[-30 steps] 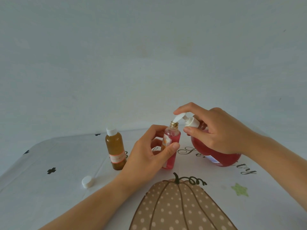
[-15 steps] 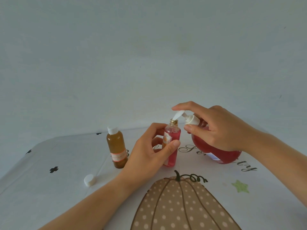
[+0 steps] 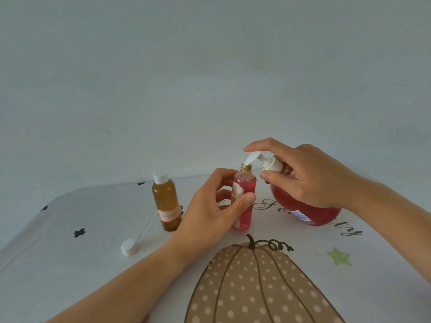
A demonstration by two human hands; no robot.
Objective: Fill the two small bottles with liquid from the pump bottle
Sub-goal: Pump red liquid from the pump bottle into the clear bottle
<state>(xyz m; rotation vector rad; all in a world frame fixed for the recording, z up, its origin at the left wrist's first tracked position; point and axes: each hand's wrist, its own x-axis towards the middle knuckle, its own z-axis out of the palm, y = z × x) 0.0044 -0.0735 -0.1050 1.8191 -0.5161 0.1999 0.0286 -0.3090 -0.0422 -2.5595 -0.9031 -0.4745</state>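
Observation:
A small clear bottle point(image 3: 245, 191), nearly full of red liquid and uncapped, stands on the table, and my left hand point(image 3: 210, 213) grips it between thumb and fingers. The big pump bottle point(image 3: 300, 209) of red liquid leans toward it, its white nozzle point(image 3: 251, 157) right over the small bottle's gold mouth. My right hand point(image 3: 305, 176) holds the pump bottle's neck, with the forefinger lying on top of the pump head. A second small bottle point(image 3: 166, 202), amber with a white cap, stands upright to the left.
A loose white cap point(image 3: 129, 247) lies on the table at the left front. The white tablecloth point(image 3: 70, 241) carries a large dotted pumpkin print point(image 3: 254, 287) in front of the bottles. A plain pale wall rises close behind the table.
The pump head has risen a little under my right forefinger. Both hands and the bottles stay where they were.

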